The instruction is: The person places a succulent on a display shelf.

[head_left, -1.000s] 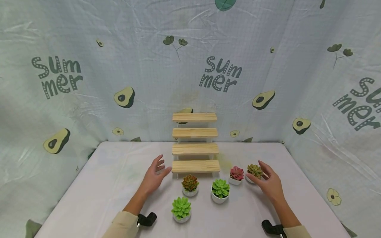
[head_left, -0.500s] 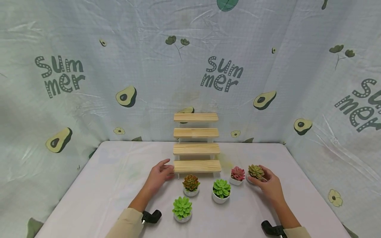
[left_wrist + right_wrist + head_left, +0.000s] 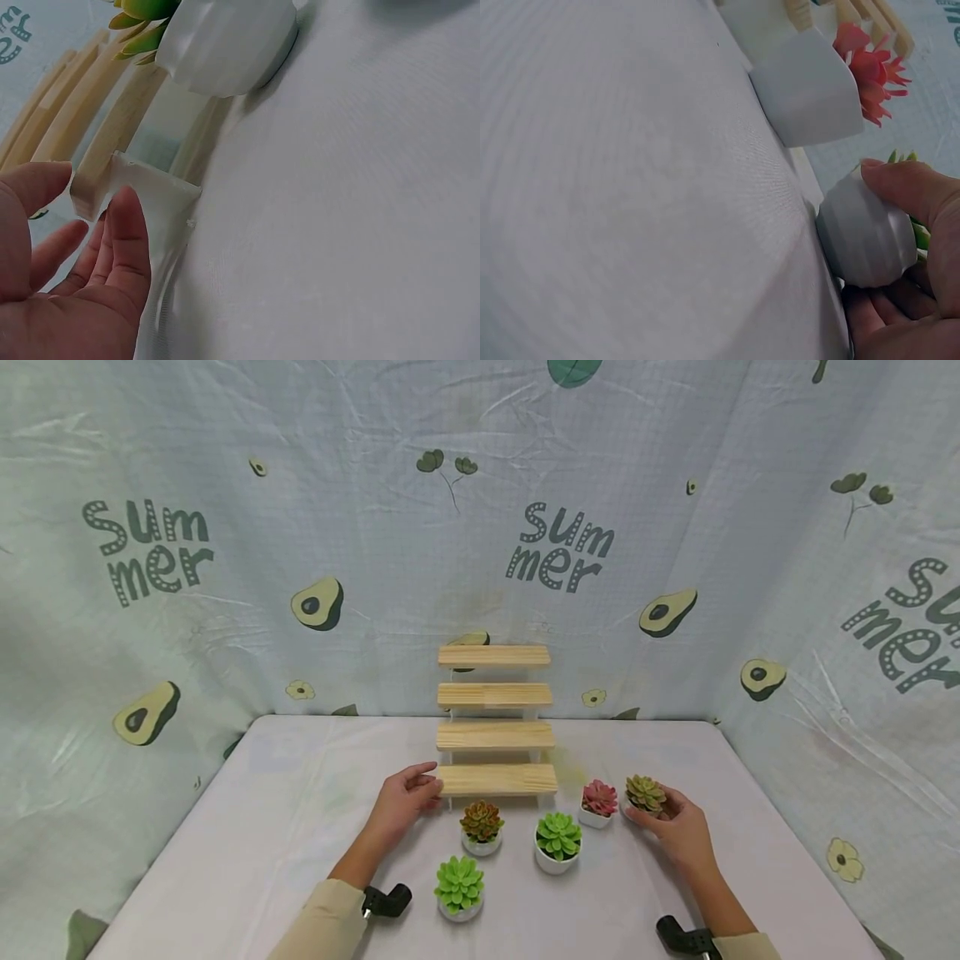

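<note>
At the left end of the lowest board of a four-tier wooden shelf, my left hand has its fingers loosely bent. In the left wrist view the fingertips of that hand are beside the board's end; whether they touch it I cannot tell. My right hand holds the white pot of an olive-green succulent. The right wrist view has the thumb of this hand on the side of the ribbed pot, fingers on its other side, and the pot low at the tabletop.
A pink succulent stands left of the held pot. In front of the shelf are a reddish-brown succulent and two bright green ones, all in white pots. A printed cloth hangs behind the white table.
My left hand has moved right and slightly down to the end of the lowest board, its fingers more bent. My right hand has closed round the olive-green succulent's pot.
</note>
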Motion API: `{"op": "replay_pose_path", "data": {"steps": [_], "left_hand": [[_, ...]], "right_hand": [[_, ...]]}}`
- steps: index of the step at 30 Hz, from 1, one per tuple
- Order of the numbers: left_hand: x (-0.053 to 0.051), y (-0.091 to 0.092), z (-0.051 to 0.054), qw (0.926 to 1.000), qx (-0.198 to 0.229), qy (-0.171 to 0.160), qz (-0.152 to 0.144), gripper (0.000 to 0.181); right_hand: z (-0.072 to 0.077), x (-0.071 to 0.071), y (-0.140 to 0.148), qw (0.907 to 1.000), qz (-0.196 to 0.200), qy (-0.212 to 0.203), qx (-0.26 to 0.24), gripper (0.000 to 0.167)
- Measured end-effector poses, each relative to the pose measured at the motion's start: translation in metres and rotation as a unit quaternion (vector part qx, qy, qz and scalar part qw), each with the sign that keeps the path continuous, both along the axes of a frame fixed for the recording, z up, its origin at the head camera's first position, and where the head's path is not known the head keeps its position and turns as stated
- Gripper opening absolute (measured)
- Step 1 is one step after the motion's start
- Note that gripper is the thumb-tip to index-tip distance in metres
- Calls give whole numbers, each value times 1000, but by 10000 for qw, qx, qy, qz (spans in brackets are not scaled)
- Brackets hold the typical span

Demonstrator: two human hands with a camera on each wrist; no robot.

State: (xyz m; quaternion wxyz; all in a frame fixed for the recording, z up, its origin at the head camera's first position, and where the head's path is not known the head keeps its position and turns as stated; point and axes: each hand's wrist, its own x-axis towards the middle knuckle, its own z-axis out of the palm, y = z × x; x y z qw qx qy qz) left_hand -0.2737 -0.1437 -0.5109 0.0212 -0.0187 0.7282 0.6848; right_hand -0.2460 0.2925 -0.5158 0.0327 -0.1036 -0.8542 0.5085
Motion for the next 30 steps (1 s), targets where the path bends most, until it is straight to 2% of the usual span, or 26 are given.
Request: {"op": "replay_pose_path", "data": {"steps": [3, 14, 30], "left_hand": [[0, 1, 0, 10000, 79, 17, -3, 46], [-3, 2, 3, 9994, 341, -67, -17, 45], [-8, -2, 5, 9980, 537, -293, -157, 47]], "right_hand": [[-1, 0, 0, 10000, -24, -5, -32, 91], [0, 0, 0, 9989, -61, -137, 447, 93], [-1, -2, 1, 9979, -15, -110, 641, 93]]}}
